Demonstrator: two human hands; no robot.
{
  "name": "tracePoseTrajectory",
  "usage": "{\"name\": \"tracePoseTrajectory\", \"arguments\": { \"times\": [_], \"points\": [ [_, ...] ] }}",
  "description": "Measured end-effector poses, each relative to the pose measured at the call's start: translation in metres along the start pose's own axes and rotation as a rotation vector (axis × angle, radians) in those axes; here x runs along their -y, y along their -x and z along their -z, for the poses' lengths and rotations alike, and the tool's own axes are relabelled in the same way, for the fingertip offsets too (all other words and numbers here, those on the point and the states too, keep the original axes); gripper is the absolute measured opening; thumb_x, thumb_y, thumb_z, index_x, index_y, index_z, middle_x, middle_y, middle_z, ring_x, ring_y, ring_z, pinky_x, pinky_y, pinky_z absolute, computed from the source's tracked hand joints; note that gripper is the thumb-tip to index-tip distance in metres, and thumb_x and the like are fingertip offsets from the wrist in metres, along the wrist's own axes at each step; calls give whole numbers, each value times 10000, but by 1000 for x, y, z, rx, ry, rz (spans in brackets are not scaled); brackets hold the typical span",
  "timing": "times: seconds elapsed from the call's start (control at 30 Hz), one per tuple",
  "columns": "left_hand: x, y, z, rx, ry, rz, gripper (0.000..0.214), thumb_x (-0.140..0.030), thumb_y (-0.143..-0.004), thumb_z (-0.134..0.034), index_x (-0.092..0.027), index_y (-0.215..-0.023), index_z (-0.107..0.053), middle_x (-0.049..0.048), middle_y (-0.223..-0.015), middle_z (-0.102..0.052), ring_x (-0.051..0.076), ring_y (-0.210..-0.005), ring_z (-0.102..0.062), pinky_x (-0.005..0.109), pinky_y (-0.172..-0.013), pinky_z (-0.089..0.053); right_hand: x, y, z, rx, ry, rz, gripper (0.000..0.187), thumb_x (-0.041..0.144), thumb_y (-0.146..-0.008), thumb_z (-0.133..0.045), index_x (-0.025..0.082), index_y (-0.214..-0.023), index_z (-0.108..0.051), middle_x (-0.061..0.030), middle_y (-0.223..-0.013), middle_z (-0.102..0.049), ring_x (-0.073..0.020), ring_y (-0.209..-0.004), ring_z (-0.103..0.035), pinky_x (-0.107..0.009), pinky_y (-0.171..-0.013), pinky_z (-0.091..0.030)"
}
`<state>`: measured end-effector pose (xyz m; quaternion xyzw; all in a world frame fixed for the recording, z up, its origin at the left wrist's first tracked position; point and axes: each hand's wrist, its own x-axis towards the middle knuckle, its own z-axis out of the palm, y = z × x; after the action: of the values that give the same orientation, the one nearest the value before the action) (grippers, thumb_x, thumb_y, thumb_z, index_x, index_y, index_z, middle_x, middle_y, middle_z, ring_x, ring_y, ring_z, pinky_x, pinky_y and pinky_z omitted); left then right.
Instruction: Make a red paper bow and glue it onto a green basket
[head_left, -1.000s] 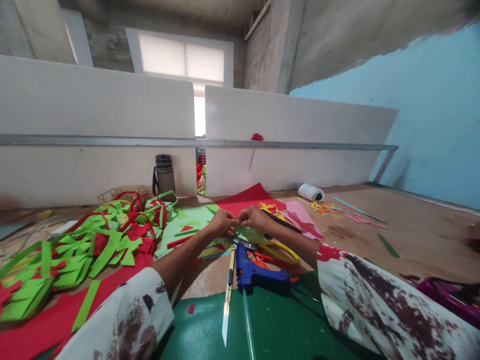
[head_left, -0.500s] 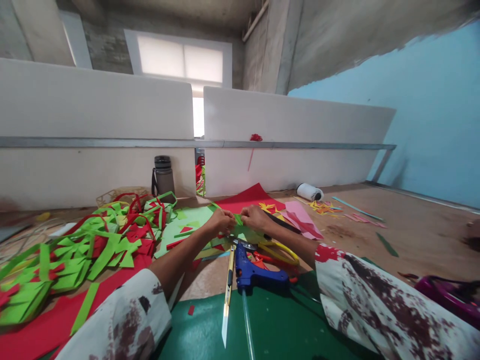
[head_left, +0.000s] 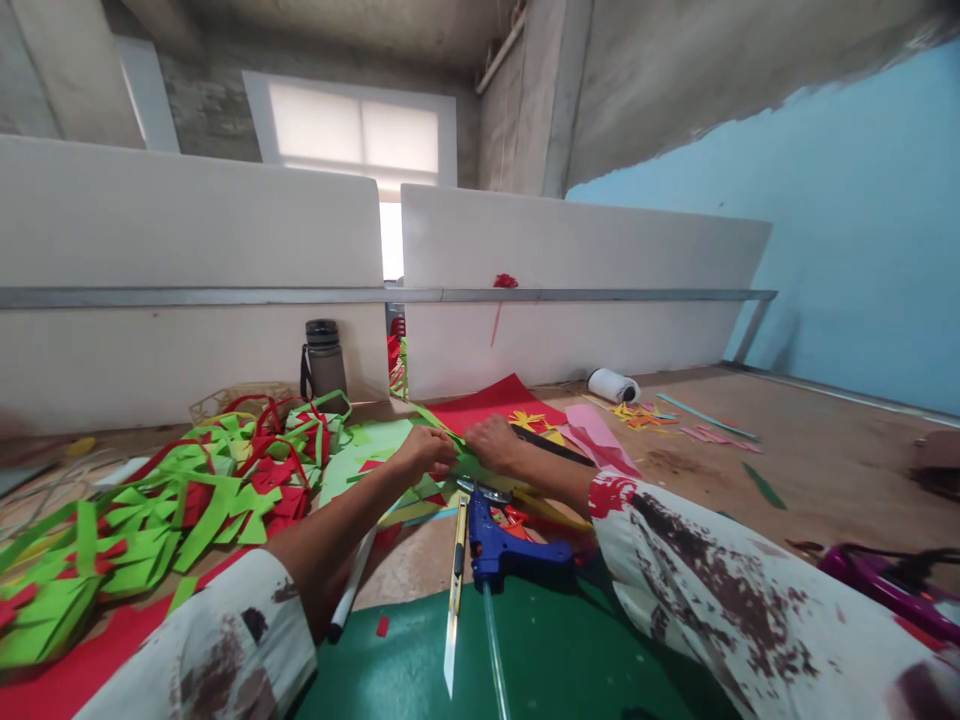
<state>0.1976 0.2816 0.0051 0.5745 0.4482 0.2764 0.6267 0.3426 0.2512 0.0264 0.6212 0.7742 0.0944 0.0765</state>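
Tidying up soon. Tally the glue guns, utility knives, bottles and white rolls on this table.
Glue gun: 1
Utility knife: 1
Bottle: 1
White roll: 1
Total: 4

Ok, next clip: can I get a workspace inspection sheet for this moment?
Surface: brown table with a green cutting mat at the near edge.
Job's things: green paper strip, pinched between both hands.
Clutter: green and red paper pile, glue gun, utility knife, marker, bottle, white roll.
Grippers: left hand and right hand, both shut on the strip.
Cables: nothing seen.
Surroundings: white partitions, blue wall, window.
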Motion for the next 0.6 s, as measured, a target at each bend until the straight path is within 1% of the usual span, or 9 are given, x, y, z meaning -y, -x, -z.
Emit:
{"name": "tracePoseTrajectory", "arguments": {
  "times": [0.13,0.3,0.43,0.5,0.6],
  "points": [
    [4,7,13,-5,92,36,299,-304,-919,-555,-150,-1175,-540,89,-1159,-564,213,-963,-594,405,-803,-516,-2,-5,7,14,26,-30,328,316,-894,-563,153,-1179,-546,-94,-1177,-573,-220,-985,-591,-424,-813,-507],
    [13,17,22,10,247,81,297,-302,-919,-557,-145,-1171,-542,89,-1147,-569,210,-950,-599,398,-792,-520,-8,-6,12,19,-19,-153,331,320,-895,-561,157,-1183,-544,-91,-1179,-570,-217,-985,-591,-418,-813,-508],
    [16,10,24,-45,368,89,309,-315,-922,-549,-151,-1183,-534,89,-1158,-564,213,-959,-596,405,-798,-517,-9,-5,10,34,-88,-214,328,321,-896,-559,159,-1181,-544,-90,-1176,-571,-214,-979,-593,-414,-809,-510],
    [17,4,24,-78,405,87,312,-314,-921,-551,-152,-1187,-532,90,-1165,-560,216,-967,-593,409,-804,-515,-9,-4,9,43,-121,-230,329,321,-895,-560,157,-1180,-545,-92,-1175,-572,-215,-980,-593,-413,-809,-509],
    [19,-3,25,-95,438,90,312,-311,-919,-554,-152,-1187,-533,91,-1171,-558,218,-975,-590,413,-810,-513,-12,-4,8,60,-164,-246,331,320,-892,-566,153,-1178,-547,-93,-1171,-573,-215,-980,-593,-410,-807,-510]
  ]
}}
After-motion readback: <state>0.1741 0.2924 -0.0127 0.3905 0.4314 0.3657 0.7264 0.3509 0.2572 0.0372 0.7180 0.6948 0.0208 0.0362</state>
